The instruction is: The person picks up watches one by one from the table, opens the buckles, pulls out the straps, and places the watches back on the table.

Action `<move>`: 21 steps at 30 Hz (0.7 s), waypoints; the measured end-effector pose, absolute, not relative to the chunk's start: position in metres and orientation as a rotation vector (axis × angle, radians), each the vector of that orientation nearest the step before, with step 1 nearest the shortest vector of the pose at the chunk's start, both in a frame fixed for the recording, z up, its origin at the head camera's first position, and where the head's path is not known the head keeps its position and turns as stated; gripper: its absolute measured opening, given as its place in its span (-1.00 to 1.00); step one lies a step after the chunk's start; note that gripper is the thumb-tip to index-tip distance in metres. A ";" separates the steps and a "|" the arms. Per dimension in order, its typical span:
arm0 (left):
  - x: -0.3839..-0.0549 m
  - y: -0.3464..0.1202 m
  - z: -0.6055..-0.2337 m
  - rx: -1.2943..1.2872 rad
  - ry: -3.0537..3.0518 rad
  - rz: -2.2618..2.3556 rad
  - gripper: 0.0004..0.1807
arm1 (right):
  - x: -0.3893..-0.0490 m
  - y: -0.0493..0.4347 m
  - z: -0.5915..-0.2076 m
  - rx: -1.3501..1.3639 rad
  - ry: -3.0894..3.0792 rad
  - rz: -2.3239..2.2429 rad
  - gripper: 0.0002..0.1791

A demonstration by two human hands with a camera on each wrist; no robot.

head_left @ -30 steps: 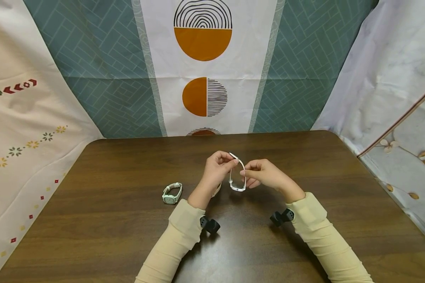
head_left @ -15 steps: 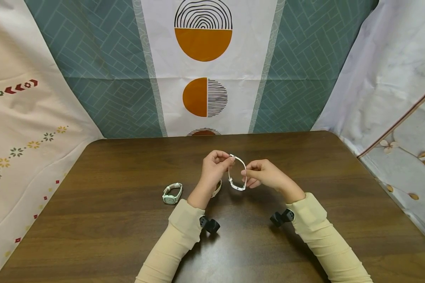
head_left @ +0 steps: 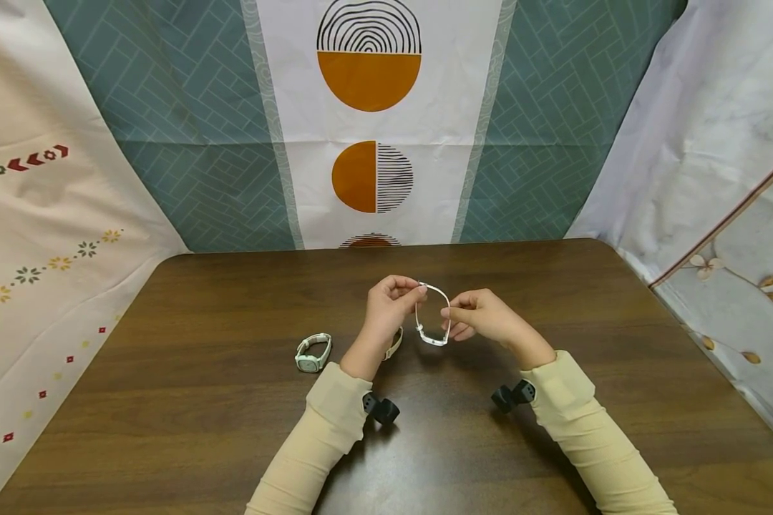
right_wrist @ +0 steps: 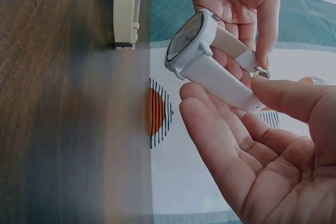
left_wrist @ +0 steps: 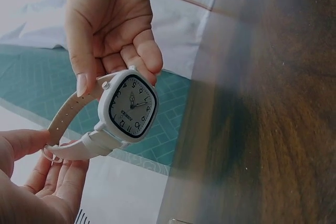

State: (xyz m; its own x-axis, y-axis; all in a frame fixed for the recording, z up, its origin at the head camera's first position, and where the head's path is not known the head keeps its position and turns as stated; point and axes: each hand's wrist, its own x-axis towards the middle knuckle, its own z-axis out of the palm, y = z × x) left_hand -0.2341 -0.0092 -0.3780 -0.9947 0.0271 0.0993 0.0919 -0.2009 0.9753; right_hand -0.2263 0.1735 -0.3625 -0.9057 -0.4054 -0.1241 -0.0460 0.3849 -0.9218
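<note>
Both hands hold a white wristwatch [head_left: 434, 341] above the table, its strap bent into a loop with the case hanging lowest. My left hand [head_left: 389, 304] pinches the strap at the silver buckle [left_wrist: 51, 153], where the two strap ends meet. With thumb and fingers, my right hand [head_left: 486, 316] pinches the strap on the opposite side of the loop. The square dial [left_wrist: 133, 105] with black numerals faces the left wrist camera. Beyond my left wrist lies a cream watch [right_wrist: 126, 14], partly hidden by that hand in the head view.
A pale green watch [head_left: 308, 363] lies on the brown wooden table [head_left: 167, 400], left of my left forearm. Patterned cloths hang behind the table [head_left: 200, 186] and along both sides.
My left hand has shifted slightly left along the strap, and the strap's upper end no longer sticks out past the thumb. The loop looks a little wider; the right hand has barely moved.
</note>
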 end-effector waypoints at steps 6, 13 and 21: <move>-0.235 -0.010 -0.379 -0.103 -1.930 -2.420 -0.90 | -0.226 0.174 -0.363 -0.389 2.322 -1.527 -0.72; -0.237 -0.012 -0.384 -0.045 -1.913 -2.442 -0.92 | -0.227 0.175 -0.365 -0.343 2.323 -1.526 -0.68; -0.236 -0.006 -0.388 -0.051 -2.020 -2.478 -0.91 | -0.229 0.175 -0.365 -0.242 2.310 -1.497 -0.65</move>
State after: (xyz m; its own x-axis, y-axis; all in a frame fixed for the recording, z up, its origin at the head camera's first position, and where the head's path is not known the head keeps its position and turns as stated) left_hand -0.2363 -0.0062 -0.3880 -0.9979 0.0636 -0.0111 -0.0237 -0.2008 0.9793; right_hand -0.2285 0.1749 -0.3652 -0.9145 -0.3413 -0.2175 0.0591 0.4189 -0.9061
